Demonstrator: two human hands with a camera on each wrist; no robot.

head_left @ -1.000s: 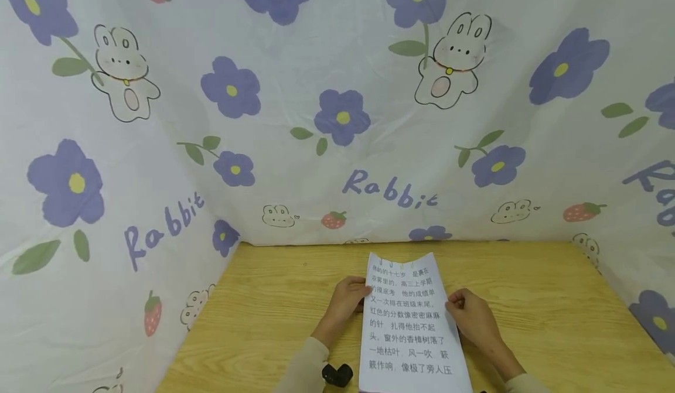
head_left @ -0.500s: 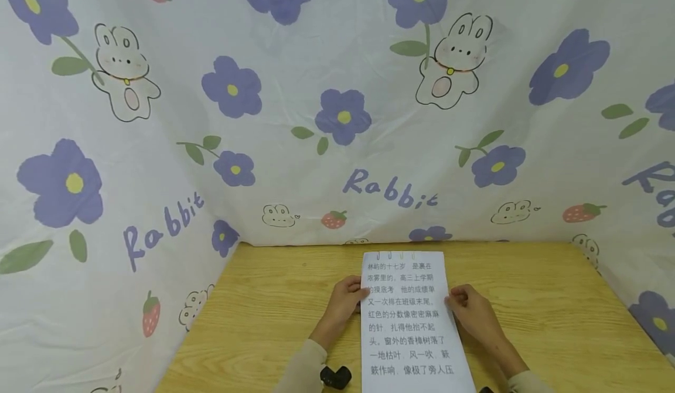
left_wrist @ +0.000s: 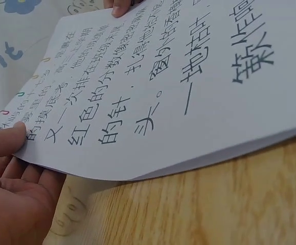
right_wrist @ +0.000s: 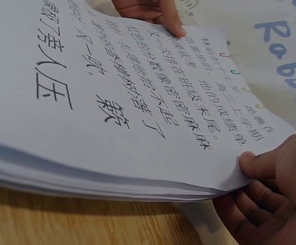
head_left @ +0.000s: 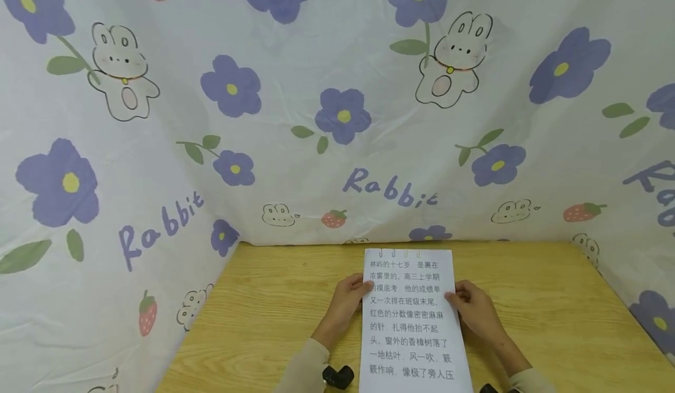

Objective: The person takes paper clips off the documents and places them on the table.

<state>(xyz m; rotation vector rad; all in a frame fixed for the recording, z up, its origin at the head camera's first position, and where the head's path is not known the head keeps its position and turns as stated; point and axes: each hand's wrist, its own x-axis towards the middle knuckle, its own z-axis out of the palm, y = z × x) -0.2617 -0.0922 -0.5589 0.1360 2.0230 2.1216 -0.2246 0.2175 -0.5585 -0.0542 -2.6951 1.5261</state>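
Note:
A stack of white paper sheets (head_left: 408, 334), printed with large Chinese text, is held between both hands above the wooden table. Several coloured paper clips (right_wrist: 234, 72) sit in a row along its far edge. My left hand (head_left: 345, 302) grips the left side of the stack, thumb on the top sheet and fingers underneath. On the opposite side my right hand (head_left: 474, 311) holds it the same way, its thumb (right_wrist: 257, 164) pressing on the page. In both wrist views the near edges of the sheets bow and fan slightly apart.
The wooden table (head_left: 274, 299) reaches back to a white curtain (head_left: 285, 147) printed with purple flowers, rabbits and strawberries, which also hangs at both sides. A small black device (head_left: 338, 376) shows by the left sleeve (head_left: 306, 366).
A second ago the far edge of the stack was bent, its corners sticking up; now that edge lies straight and looks wider. The right hand has shifted slightly upward in the head view.

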